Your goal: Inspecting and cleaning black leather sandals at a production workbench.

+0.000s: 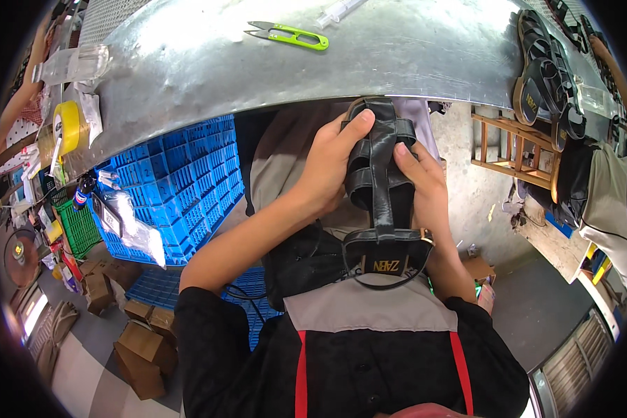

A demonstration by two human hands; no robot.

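A black strappy sandal [382, 182] lies between my two hands over my lap, its toe end against the table's near edge and its heel toward me. My left hand [333, 155] grips its left side, the thumb pressed on the front straps. On the other side my right hand [423, 175] holds the edge, its thumb tip on a side strap. The ankle strap [386, 237] with a small gold-coloured buckle loops over the heel. Fingers under the sole are hidden.
On the metal table [209, 63] lie green thread snips [289, 36], a clear syringe [340, 12], yellow tape [67, 128] and a glass jar [76, 64]. More black sandals [536, 70] sit at its right end. Blue crates [171, 188] stand left, a wooden stool [515, 150] right.
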